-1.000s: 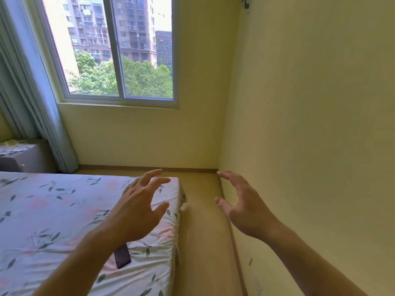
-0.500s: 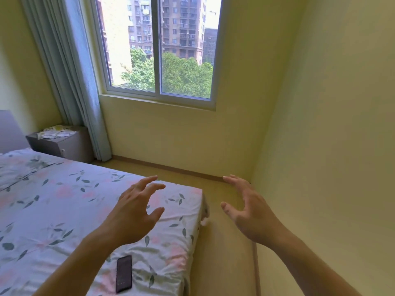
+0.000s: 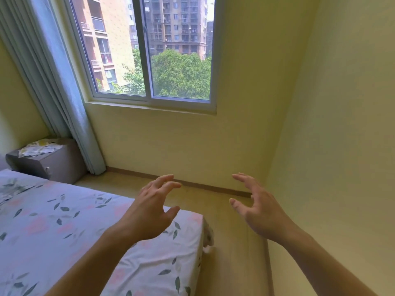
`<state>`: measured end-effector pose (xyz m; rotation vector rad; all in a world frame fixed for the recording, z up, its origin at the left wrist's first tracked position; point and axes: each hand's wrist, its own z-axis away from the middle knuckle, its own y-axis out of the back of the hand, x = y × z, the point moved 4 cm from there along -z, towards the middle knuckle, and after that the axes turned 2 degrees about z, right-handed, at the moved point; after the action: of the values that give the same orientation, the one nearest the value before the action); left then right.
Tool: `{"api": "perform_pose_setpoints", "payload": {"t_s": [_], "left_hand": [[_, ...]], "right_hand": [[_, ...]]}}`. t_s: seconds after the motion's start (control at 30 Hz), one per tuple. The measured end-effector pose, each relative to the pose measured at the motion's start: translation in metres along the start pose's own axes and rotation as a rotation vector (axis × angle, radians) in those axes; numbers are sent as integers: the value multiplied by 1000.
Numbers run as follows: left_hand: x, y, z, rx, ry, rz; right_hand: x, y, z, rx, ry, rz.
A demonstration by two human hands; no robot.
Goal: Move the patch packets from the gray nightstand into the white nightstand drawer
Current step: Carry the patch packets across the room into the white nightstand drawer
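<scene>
Both hands up in the air, empty, fingers spread and slightly curled. Left hand (image 3: 149, 212) hovers over the foot corner of the bed (image 3: 53, 227); right hand (image 3: 259, 210) is over the wood floor (image 3: 224, 231) strip between bed and right wall (image 3: 331, 146). Hands well apart from each other.

Gray nightstand (image 3: 53, 161) sits far left in the corner, at the head end of the bed, just beside the gray-blue curtain (image 3: 64, 92). Patch packets (image 3: 39, 147) lie in a loose pale pile on its top, too small to count. The nightstand is well apart from both hands; the bed with floral sheet lies between the hands and it, with a floor gap along the window wall. Window (image 3: 149, 50) above shows apartment blocks and trees.
</scene>
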<state>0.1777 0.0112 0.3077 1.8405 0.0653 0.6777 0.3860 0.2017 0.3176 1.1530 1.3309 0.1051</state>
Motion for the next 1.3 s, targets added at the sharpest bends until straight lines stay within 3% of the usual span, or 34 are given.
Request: {"api": "perform_pose_setpoints", "payload": {"t_s": [0.33,0.63,0.9,1.17,1.3], "left_hand": [[-18,-36,-161,99,260,-9],[-93,-49,-243,210,561,-39],[-167,-62,-410,298,570,17],[-207,-75,-590,268,498,38],[-245,-79,-657,274,546,-5]], "right_hand": [[93,31,-238,-173,123,-54],[107,-15,-421,-351,320,-90],[146,-37,-583,-402,366,-70],[189,-41,-742,-403,338,-89],[196,-65,-827,-438,382,-98]]}}
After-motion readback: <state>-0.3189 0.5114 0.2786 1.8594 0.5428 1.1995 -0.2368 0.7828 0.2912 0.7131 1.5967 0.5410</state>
